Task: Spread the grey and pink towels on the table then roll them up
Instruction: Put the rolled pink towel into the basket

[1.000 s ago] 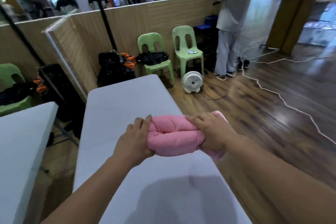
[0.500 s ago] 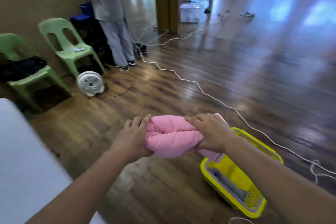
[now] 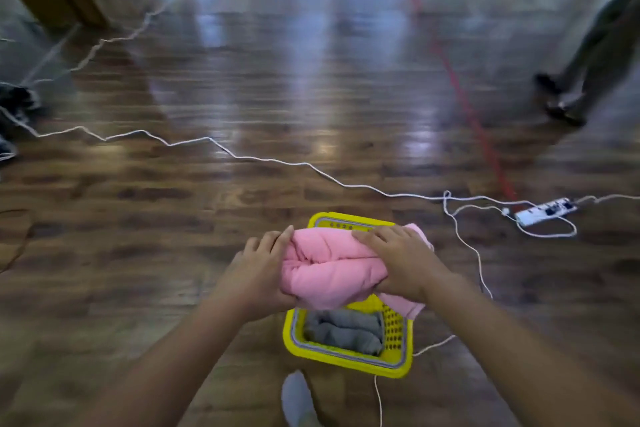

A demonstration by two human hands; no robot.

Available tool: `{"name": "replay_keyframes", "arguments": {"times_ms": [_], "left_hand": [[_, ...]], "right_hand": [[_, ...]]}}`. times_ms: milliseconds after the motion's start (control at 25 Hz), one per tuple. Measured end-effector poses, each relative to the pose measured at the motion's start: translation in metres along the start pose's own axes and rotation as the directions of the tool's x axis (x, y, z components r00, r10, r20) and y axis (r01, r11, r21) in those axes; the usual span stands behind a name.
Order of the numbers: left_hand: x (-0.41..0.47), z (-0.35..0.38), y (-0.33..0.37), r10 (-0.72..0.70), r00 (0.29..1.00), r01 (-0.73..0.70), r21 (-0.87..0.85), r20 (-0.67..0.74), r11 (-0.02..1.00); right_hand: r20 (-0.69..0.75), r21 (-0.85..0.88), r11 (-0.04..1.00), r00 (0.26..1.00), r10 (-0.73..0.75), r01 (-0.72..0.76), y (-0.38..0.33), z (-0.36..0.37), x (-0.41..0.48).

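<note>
1. The left hand [image 3: 258, 274] curls round one end of the pink towel [image 3: 329, 270]. The right hand [image 3: 398, 263] curls over the other end, thumb under it. Both hands hold it tight.
2. The pink towel is rolled up and is in the air, right above the yellow basket [image 3: 346, 355]. The grey towel [image 3: 343, 329] lies rolled inside the basket.
3. A loose pink flap hangs down under the right hand. I think the roll could come undone if the hands let go too soon.
4. The basket is small, so a crooked drop could send the towel onto the floor [image 3: 173, 236].
5. A white cord [image 3: 242, 158] runs by the basket. A foot could catch on it.
6. The pink towel looks soft and puffy, like a fat sausage. The basket is hard plastic with little holes. The floor is shiny brown wood.
</note>
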State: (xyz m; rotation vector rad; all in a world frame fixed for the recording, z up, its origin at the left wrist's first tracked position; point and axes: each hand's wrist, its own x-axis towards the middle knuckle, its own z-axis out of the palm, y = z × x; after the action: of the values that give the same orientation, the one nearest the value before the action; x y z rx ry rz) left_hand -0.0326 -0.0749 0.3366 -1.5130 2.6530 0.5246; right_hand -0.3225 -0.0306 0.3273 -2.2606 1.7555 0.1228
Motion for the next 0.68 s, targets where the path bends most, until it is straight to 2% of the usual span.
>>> {"name": "replay_keyframes", "arguments": {"times_ms": [120,240,520,680], "left_hand": [[0.068,0.058,-0.002,0.049,0.996,-0.057,0.113,0.069,0.992],[0.134,0.140,-0.008,0.052,0.991,-0.071,0.152,0.125,0.986],[0.256,0.417,-0.041,-0.022,0.991,-0.017,0.292,0.129,0.956],[0.289,0.553,-0.065,-0.117,0.966,0.023,0.371,0.232,0.929]], "right_hand": [[0.052,0.041,0.997,0.997,0.064,-0.066,0.047,0.056,0.031],[0.089,0.095,0.988,0.989,0.117,-0.125,0.096,0.139,0.070],[0.208,0.150,0.948,0.946,0.248,-0.282,0.187,0.409,0.161],[0.280,0.146,0.907,0.896,0.344,-0.394,0.198,0.558,0.195]]}}
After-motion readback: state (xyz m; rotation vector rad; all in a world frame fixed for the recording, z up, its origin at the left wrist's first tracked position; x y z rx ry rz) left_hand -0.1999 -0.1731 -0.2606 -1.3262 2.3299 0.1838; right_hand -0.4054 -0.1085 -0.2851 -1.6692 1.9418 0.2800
